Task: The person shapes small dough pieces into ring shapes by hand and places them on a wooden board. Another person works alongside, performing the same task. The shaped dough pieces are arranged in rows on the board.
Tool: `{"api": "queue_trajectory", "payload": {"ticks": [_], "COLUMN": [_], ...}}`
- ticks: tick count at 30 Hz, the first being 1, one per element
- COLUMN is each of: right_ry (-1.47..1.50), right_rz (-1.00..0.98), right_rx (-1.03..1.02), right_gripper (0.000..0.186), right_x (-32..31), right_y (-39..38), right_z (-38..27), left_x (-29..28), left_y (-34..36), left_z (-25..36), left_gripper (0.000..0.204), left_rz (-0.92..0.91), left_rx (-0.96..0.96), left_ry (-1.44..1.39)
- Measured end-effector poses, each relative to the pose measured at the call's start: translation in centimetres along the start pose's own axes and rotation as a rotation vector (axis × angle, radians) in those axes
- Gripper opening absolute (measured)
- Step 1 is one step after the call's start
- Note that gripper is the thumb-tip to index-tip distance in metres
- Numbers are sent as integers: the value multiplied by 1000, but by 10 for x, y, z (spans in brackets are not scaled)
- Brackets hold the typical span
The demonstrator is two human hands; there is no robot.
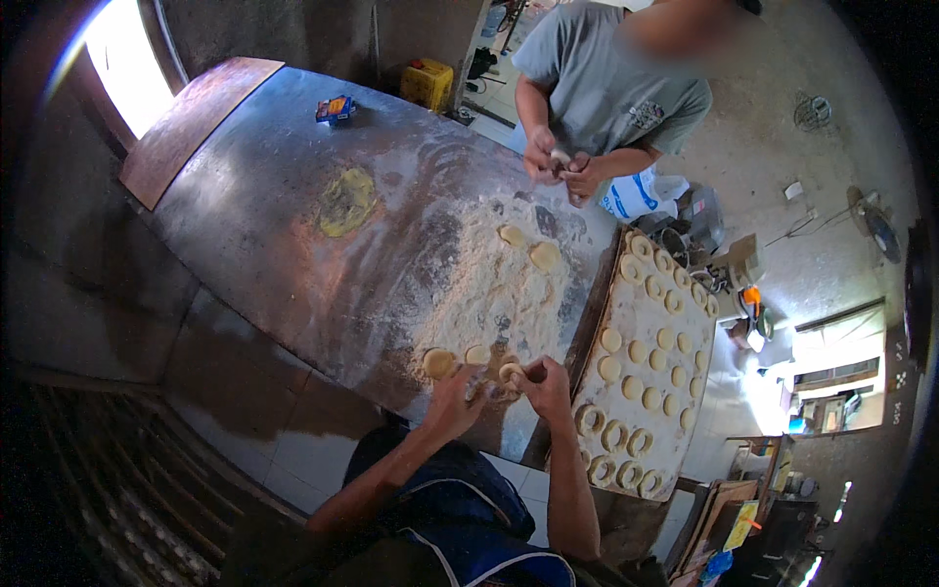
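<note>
At the near edge of the floured patch, my right hand (pixel 548 388) pinches a small dough ring (pixel 511 373) between thumb and fingers. My left hand (pixel 457 403) is beside it, floury fingers stretched toward the ring and somewhat apart, with nothing visible in them. Just beyond my left hand lie two round dough pieces, a left one (pixel 439 364) and a right one (pixel 477 354). Farther off on the flour (pixel 489 284) rest another dough round (pixel 512 235) and a dough piece (pixel 545 256).
To the right, a floured board (pixel 626 391) carries rows of dough rings and rounds. Across the metal table (pixel 293 235), a person (pixel 606 98) works a dough piece with both hands. A yellowish smear (pixel 345 203), a small blue box (pixel 335 109) and a yellow jerrycan (pixel 427 84) are farther left.
</note>
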State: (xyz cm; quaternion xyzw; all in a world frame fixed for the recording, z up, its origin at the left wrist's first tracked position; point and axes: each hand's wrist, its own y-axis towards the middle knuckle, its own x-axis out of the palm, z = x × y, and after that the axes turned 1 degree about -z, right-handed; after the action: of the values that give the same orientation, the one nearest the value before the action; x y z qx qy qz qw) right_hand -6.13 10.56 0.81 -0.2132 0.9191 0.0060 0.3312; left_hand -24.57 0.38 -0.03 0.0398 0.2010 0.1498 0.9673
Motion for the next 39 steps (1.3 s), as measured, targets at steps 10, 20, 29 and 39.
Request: {"api": "queue_trajectory", "payload": {"ticks": [10,20,29,39], "right_ry": [452,869,603,700], "right_rz": [173,42,507,518], "right_rx": [145,132,257,73], "right_gripper": [44,51,37,62], "right_x": [8,-17,-16,-129], "right_y": [-25,-33,-46,-82], "right_z": [-75,-63,30,24], "left_x": [2,32,86,210], "left_y": [30,44,43,29], "left_z": [18,21,59,106], "left_gripper": [29,36,29,24], "left_rz": [-221,-412,-414,-224], "left_rx": [-263,-399,-231,-428], "left_ry": [-458,-1129,-1210,-930]}}
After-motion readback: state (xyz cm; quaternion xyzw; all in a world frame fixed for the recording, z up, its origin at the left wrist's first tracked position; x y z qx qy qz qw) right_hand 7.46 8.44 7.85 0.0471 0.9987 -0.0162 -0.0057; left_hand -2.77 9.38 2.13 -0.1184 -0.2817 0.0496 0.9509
